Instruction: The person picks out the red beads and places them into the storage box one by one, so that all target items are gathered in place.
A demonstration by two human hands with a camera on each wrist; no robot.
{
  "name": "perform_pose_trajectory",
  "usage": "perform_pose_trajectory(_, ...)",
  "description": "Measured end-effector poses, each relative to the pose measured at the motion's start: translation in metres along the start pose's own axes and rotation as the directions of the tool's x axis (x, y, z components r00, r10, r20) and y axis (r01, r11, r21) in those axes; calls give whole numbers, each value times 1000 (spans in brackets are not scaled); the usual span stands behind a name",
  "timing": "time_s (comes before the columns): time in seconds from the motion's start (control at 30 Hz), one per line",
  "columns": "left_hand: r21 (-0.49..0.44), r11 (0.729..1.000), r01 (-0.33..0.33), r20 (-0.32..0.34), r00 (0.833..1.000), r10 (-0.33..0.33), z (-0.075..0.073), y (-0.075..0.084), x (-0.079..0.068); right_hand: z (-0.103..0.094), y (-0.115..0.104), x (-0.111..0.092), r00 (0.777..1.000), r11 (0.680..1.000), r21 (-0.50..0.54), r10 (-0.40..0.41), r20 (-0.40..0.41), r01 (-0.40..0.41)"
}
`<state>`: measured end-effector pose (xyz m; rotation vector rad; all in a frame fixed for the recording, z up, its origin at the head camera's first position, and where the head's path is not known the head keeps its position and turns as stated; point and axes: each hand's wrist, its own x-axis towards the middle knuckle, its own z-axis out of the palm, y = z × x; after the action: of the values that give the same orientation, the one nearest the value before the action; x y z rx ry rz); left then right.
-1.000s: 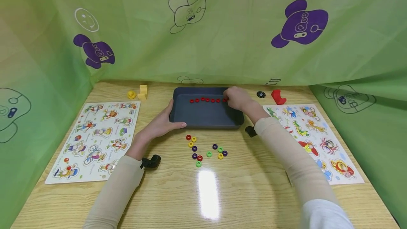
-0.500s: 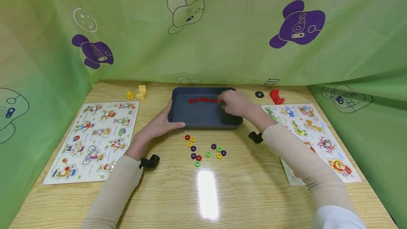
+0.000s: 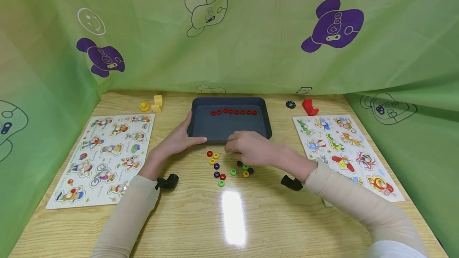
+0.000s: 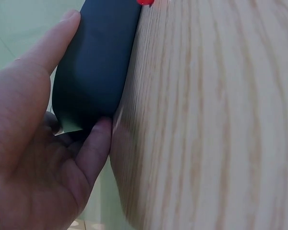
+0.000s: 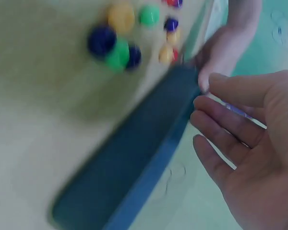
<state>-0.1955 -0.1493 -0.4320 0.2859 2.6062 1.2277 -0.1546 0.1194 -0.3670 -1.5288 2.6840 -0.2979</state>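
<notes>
The dark grey rectangular tray (image 3: 229,127) lies at the back middle of the table, with several red ring beads (image 3: 236,112) in a row near its far wall. My left hand (image 3: 178,136) holds its near left corner, thumb along the near side and fingers at the left side; the left wrist view shows the tray (image 4: 98,57) between thumb and fingers. My right hand (image 3: 249,146) hovers over the tray's near edge, beside loose beads. In the right wrist view its fingers (image 5: 223,136) are relaxed, slightly bent, with nothing between them.
Loose red, yellow, purple and green beads (image 3: 233,172) lie in front of the tray. Picture puzzle boards flank it, left (image 3: 104,158) and right (image 3: 344,146). Behind are a rubber duck (image 3: 144,106), a yellow block (image 3: 157,104), a black disc (image 3: 290,104) and a red block (image 3: 309,107).
My right hand has left the right end of the red row and moved toward me, out over the tray's near edge. A red bead now shows at that end. The left hand stays put.
</notes>
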Motion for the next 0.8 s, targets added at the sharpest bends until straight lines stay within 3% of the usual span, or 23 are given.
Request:
perform_pose_trajectory(0.2, -11, 1000, -15, 4, 1000, 15, 0, 1, 0, 23, -18, -3, 992, 993, 76, -93, 90, 86)
perform_pose_trajectory(0.4, -15, 1000, -20, 4, 1000, 20, 1, 0, -1, 38, -26, -3, 984, 986, 49, -165, 66, 162)
perform_pose_trajectory(0.8, -17, 1000, -23, 1, 1000, 23, 0, 1, 0, 47, -31, -2, 967, 968, 4, -253, 45, 253)
